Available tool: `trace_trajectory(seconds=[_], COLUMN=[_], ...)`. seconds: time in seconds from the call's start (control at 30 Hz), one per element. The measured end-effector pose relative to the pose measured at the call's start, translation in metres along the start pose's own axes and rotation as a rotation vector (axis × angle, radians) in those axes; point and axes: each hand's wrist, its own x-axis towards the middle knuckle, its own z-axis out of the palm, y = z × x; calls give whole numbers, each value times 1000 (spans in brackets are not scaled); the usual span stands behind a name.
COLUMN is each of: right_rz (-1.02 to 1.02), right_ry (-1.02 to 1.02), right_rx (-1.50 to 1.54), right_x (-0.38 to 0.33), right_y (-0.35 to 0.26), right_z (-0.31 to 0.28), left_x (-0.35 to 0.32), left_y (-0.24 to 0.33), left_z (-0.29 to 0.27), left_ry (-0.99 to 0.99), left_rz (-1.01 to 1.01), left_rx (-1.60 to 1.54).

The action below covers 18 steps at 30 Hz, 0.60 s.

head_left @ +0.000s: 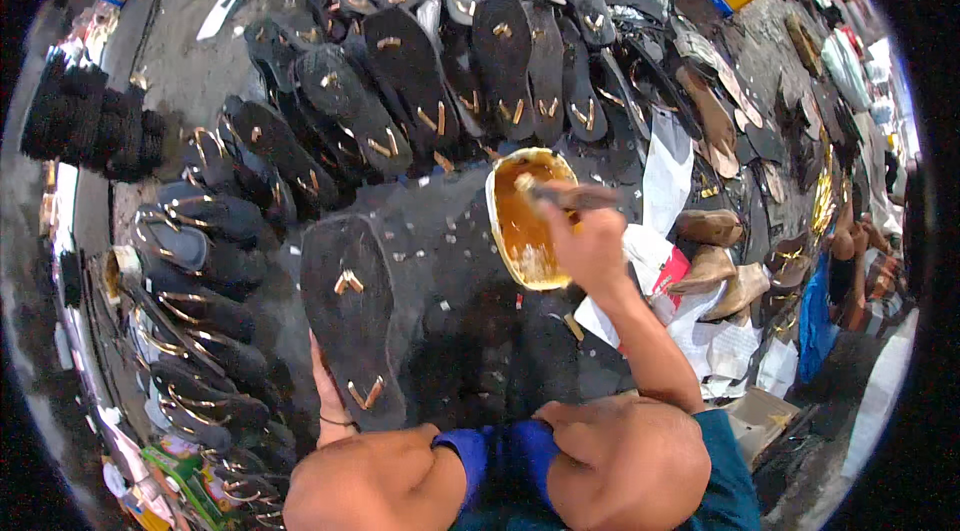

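Floor [470, 331] with soles: right hand [590, 246] grips brush [572, 197] over glue bowl [528, 221]; left hand [328, 391] holds sole [352, 316].

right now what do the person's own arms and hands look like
Both forearms are bare, with no sleeves and no gloves on the hands. The left hand has a thin dark band around its wrist. The right hand shows no ring, watch or band.

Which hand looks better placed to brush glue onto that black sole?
Probably the right hand: it holds the brush over the glue bowl. The left hand touches the black sole.
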Motion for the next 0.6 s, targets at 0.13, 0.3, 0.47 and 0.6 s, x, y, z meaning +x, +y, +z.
trace_trajectory(seconds=[0.13, 0.3, 0.47, 0.6], right_rz=[146, 404, 329, 61], right_ry=[-317, -977, -431, -503], right_rx=[-281, -265, 871, 933], right_x=[-40, -45, 9, 43], right_y=[-12, -29, -68, -117], right_z=[-62, -110, -68, -6], left_x=[4, 25, 72, 73], left_y=[-4, 19, 29, 31], left_z=[9, 38, 134, 194], left_ry=[-44, -259, -232, -320], left_rz=[-49, -68, -27, 27], left_rx=[-22, -54, 2, 60])
